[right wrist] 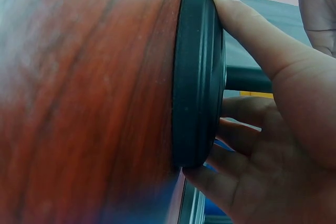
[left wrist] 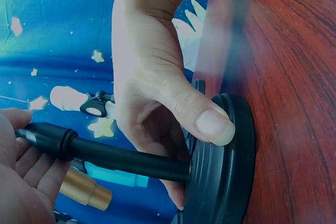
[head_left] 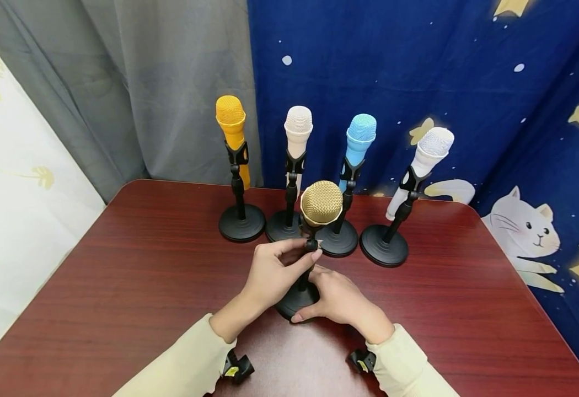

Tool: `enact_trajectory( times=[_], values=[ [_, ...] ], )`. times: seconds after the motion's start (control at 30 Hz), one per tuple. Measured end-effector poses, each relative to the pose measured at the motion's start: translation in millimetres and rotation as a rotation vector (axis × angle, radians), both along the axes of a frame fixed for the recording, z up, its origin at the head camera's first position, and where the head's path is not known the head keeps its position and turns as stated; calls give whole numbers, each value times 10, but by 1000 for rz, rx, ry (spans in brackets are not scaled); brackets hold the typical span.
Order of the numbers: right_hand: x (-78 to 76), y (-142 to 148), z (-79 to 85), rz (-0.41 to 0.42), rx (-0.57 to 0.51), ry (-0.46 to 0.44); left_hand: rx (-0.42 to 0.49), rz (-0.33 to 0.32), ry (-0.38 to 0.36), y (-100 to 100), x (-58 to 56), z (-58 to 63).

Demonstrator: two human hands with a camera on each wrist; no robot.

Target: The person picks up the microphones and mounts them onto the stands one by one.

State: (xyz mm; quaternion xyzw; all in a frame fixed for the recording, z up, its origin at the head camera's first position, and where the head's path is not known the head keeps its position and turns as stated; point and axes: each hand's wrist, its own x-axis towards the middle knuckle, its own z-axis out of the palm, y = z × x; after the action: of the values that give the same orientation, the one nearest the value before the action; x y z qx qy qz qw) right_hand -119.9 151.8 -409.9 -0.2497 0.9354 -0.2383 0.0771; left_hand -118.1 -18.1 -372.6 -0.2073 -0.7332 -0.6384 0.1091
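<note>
A gold microphone (head_left: 321, 203) sits on a black desk stand (head_left: 294, 304), its mesh head tilted toward me. My left hand (head_left: 275, 270) pinches the stand's upper joint between thumb and fingers, just below the microphone. Down at the round base, my right hand (head_left: 341, 296) grips the rim, thumb on the near side and fingers round the other. The right wrist view shows the base (right wrist: 197, 77) flat on the table, with the right fingers (right wrist: 226, 177) along its edge. In the left wrist view the slim pole (left wrist: 131, 160) runs between the two hands.
Behind stand several microphones on black stands: a yellow one (head_left: 230, 113), a cream one (head_left: 298, 124), a blue one (head_left: 360, 132) and a white one (head_left: 433, 146). The gold microphone's stand is close in front of them on the reddish-brown table (head_left: 145, 286). Grey and blue curtains (head_left: 393, 49) hang behind.
</note>
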Motion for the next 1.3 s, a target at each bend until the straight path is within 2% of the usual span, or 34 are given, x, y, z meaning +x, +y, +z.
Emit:
enact_trajectory(
  times=[0.27, 0.37, 0.5, 0.67, 0.93, 1.3],
  values=[
    [0, 10, -1, 8, 6, 4, -49, 27, -23, 8, 12, 11],
    [-15, 9, 12, 20, 10, 16, -72, 77, -12, 28, 9, 40],
    [-33, 2, 27, 30, -4, 10, -139, 180, 8, 77, 0, 73],
    [-28, 2, 23, 31, -20, -19, -210, 291, 24, 139, 30, 57],
    [3, 51, 1, 28, -36, -16, -239, 373, 18, 231, 108, 27],
    [7, 39, 19, 21, -35, -14, -322, 495, 61, 241, 118, 25]
  ],
)
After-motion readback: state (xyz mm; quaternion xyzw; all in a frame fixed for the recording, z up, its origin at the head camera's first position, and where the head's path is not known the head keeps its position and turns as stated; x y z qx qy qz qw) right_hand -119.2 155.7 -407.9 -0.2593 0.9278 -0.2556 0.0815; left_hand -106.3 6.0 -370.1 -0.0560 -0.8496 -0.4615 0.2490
